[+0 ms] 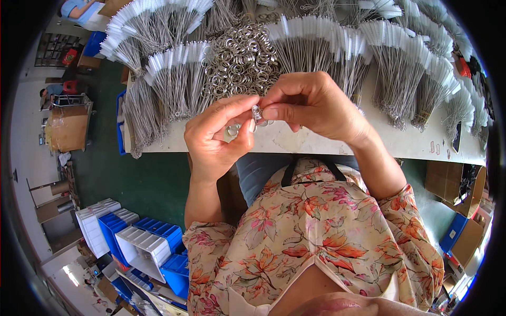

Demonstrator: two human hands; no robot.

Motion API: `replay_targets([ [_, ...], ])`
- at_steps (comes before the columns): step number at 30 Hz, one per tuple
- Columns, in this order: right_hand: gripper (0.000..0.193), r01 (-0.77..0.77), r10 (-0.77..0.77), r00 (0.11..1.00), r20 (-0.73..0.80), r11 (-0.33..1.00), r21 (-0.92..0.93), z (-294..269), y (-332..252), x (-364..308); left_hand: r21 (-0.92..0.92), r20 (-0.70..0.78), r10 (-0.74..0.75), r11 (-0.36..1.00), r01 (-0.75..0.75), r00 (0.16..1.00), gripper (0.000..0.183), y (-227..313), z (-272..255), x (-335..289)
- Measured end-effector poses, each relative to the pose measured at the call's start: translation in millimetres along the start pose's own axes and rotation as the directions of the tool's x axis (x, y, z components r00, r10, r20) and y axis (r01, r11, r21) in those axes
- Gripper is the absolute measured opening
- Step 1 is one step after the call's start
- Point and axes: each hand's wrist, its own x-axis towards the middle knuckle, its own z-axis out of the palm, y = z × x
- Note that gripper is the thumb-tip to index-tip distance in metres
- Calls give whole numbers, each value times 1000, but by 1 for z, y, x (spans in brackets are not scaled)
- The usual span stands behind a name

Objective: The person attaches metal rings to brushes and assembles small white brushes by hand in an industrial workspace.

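Observation:
Between my hands, just above the table's near edge, is a small shiny metal stack or coil of rings (256, 112); I cannot tell whether its rings are joined. My left hand (219, 134) pinches it from the left between thumb and finger. From the right, the thumb and forefinger of my right hand (316, 108) close on its other side. A few loose rings (233, 129) show behind the left hand. Beyond both hands lies a heap of metal rings (242, 58), with bundles of thin wire brushes with white bristles (311, 45) on either side.
More brush bundles (403, 68) cover the right of the white table (337, 146). Blue and white plastic bins (145, 245) stand at lower left. A wrapped cardboard box (68, 127) rests on a cart at left; another carton (445, 179) is under the table's right end. Other people sit farther off.

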Motion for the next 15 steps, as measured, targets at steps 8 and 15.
replay_targets([
  [8,12,-233,220,970,101,962,141,-1,-8,-2,-79,-157,-6,997,-6,988,32,0,16,-7],
  [15,13,8,2,985,173,998,-57,-10,-5,3,-127,13,-101,987,101,995,33,3,2,-5],
])
